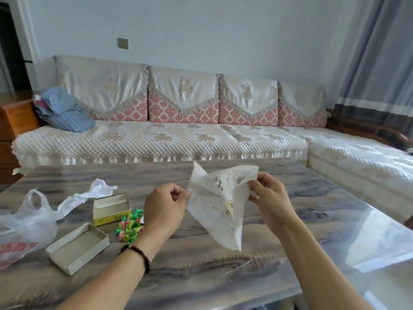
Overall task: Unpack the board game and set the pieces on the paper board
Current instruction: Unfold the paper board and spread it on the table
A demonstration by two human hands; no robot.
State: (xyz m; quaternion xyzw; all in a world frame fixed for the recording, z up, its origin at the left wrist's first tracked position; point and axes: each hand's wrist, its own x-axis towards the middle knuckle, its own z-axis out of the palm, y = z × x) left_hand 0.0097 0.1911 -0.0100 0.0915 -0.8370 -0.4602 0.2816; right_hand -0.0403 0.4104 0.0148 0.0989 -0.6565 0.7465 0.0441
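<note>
Paper board (220, 204) pinched between raised hands.

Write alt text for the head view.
Both hands, left hand and right hand, pinch a half-unfolded thin white paper game board above a marbled table. Green-and-pink plastic pieces lie beside two open cardboard box halves.

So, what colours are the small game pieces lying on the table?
The game pieces are green, pink and yellow, seen in the head view.
</note>
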